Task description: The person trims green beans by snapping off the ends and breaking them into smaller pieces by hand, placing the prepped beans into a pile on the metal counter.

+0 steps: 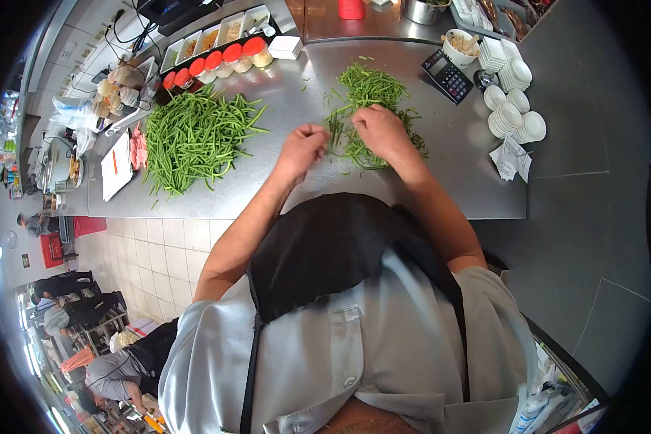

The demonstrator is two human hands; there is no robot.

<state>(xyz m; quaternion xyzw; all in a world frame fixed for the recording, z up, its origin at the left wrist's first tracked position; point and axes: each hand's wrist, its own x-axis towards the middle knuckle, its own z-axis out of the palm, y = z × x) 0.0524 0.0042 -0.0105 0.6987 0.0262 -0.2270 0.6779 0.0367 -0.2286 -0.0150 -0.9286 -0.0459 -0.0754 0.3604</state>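
A large heap of long green beans (pixel 195 137) lies on the left part of the steel counter (pixel 282 79). A looser pile of green pieces (pixel 370 85) is spread in front of me. My left hand (pixel 305 150), fingers curled together, is just left of this pile; anything between its fingertips is too small to make out. Over the middle of the pile is my right hand (pixel 383 132), fingers bent and pressed together at the greens; what they grip is hidden. A few upright-lying beans (pixel 335 129) show between the two hands.
Red-lidded jars (pixel 233 56) line the back left. A white board (pixel 116 166) lies beside the heap. To the right are a calculator (pixel 447 76), a tub (pixel 460 49), stacked white lids (pixel 505 119) and crumpled paper (pixel 511 158). Several people are far left.
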